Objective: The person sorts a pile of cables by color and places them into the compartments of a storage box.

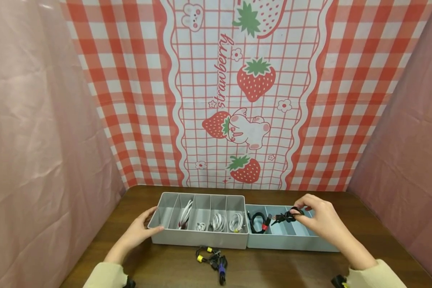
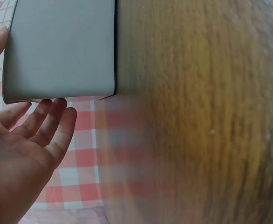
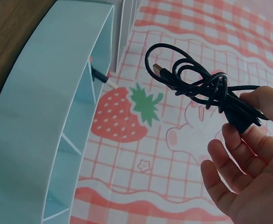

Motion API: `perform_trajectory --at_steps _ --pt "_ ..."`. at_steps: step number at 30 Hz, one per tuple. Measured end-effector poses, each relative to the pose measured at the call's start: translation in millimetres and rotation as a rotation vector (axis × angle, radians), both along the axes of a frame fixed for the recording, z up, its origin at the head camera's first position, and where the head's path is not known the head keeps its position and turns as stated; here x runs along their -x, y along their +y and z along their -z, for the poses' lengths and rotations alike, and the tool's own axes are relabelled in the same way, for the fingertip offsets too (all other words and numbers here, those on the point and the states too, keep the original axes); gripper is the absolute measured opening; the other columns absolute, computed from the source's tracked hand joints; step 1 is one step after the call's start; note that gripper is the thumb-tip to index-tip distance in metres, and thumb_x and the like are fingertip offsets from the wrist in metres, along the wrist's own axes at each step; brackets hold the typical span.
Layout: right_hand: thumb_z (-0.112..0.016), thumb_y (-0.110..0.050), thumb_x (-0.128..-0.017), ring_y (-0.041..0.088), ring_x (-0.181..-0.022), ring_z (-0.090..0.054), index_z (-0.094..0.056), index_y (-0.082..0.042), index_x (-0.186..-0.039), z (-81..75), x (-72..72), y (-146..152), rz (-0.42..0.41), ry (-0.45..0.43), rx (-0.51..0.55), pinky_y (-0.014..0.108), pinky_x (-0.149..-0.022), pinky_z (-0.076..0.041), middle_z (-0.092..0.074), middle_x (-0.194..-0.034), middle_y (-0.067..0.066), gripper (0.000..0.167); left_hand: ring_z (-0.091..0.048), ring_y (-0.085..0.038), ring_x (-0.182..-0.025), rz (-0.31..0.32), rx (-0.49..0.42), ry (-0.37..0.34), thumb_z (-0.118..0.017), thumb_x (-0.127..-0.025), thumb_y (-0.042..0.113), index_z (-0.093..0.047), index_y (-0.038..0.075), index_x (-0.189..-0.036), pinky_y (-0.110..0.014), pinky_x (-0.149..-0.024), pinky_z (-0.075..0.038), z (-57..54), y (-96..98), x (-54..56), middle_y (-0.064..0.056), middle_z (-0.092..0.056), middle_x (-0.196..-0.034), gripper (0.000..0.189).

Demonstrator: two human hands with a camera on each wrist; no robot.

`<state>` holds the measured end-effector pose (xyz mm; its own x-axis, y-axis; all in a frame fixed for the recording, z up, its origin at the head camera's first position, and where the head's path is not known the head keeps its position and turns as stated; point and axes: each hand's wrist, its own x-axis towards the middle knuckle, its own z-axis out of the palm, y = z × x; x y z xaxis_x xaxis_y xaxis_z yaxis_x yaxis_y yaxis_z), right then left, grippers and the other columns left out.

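Between thumb and index finger, my right hand (image 1: 320, 218) pinches a coiled black USB cable (image 3: 213, 91) above the light blue divided box (image 1: 291, 242). The remaining fingers are spread and loosely bent in the right wrist view. At the grey divided box (image 1: 201, 239), my left hand (image 1: 138, 229) rests on the left end, thumb along the front rim and relaxed fingertips against the end wall (image 2: 59, 56). White cables (image 1: 219, 223) lie coiled in several grey compartments. A black cable with a red tie (image 1: 261, 224) lies in the leftmost blue compartment.
On the wooden table (image 1: 165, 264), in front of the grey box, lie a black cable with yellow ties (image 1: 205, 256) and one with a purple tie (image 1: 222, 270). The two boxes stand side by side. A checked strawberry cloth (image 1: 252, 132) hangs behind, pink curtains at the sides.
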<state>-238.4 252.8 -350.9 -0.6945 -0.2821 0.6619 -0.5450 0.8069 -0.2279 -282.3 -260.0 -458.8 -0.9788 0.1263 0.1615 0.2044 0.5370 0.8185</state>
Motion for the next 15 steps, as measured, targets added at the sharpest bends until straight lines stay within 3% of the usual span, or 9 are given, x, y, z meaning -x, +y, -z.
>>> perform_trajectory --at_steps 6,15 --pt "-0.083 -0.015 -0.07 0.014 -0.074 -0.058 -0.064 -0.023 -0.078 4.5 7.3 6.1 0.046 -0.029 0.018 0.033 -0.065 -0.05 -0.059 -0.078 -0.014 0.022 -0.052 -0.036 -0.115 0.015 -0.007 -0.011 -0.076 -0.08 0.023 -0.034 -0.002 -0.142 -0.031 -0.082 -0.048 -1.6 0.7 -0.7 -0.026 -0.048 -0.133 0.079" --pt "-0.081 -0.016 -0.073 0.014 -0.075 -0.059 -0.064 -0.023 -0.078 19.2 21.3 15.6 0.069 -0.075 0.051 0.036 -0.067 -0.05 -0.059 -0.078 -0.013 0.019 -0.051 -0.036 -0.116 0.02 -0.015 -0.033 -0.076 -0.08 0.024 -0.032 -0.002 -0.144 -0.029 -0.082 -0.048 -2.7 1.7 -2.0 -0.026 -0.049 -0.132 0.081"
